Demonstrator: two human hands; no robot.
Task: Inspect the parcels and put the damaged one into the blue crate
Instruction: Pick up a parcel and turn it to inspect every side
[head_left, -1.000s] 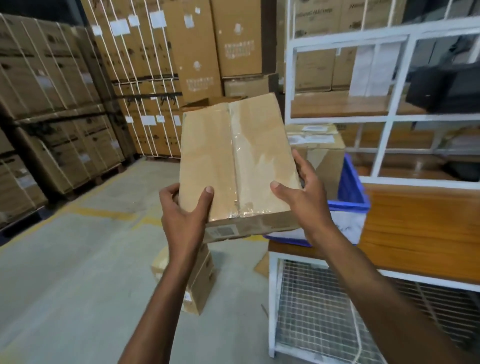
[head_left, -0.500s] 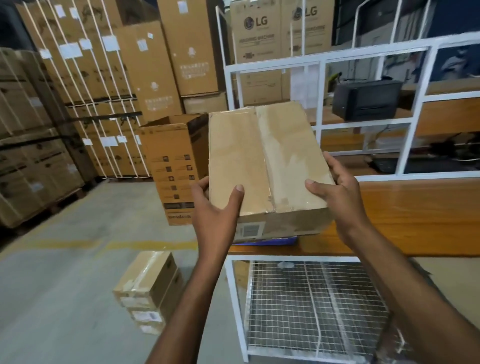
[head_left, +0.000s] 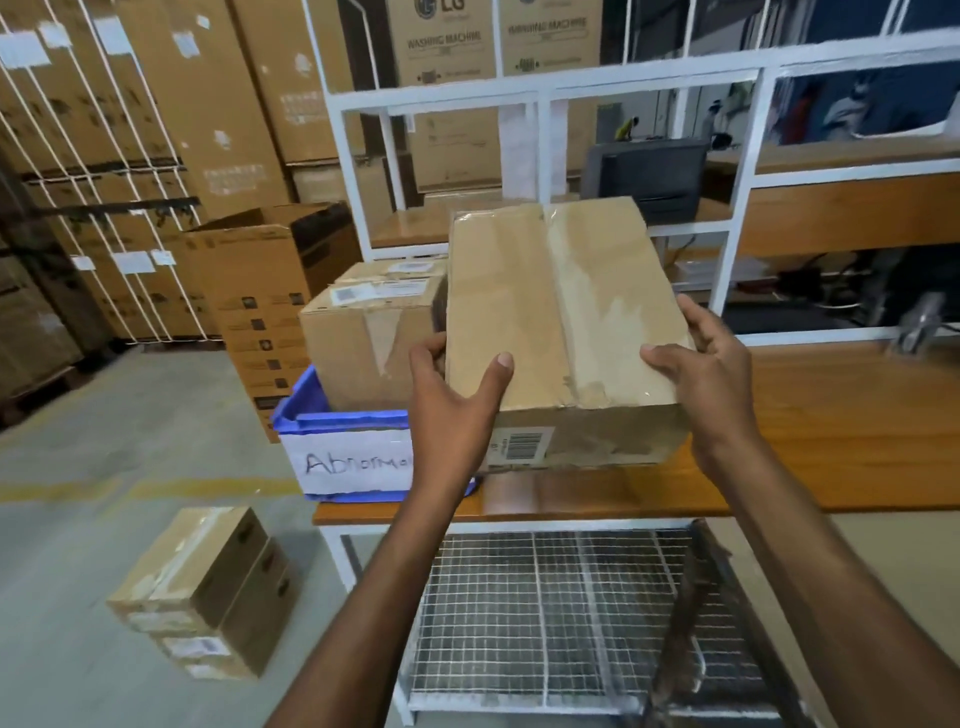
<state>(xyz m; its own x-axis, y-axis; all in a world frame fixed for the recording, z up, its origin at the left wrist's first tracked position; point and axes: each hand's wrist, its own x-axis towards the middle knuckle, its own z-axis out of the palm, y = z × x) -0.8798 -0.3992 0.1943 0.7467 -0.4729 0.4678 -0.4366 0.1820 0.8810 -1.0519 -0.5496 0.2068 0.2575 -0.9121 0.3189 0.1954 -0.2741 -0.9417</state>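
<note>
The light is even and fairly soft, indoor, with no hard shadows. The clear tape on the parcel (head_left: 563, 322) catches a pale glare along its middle seam and near corner. Below the parcel, the wooden bench top (head_left: 831, 441) shows a dull sheen. Left of the parcel, the floor (head_left: 104, 467) and the small stacked boxes (head_left: 208, 592) are smeared by motion blur. Above the parcel, the white shelf frame (head_left: 571, 78) bows, bent by the wide lens. The upper right background is dim and murky.
</note>
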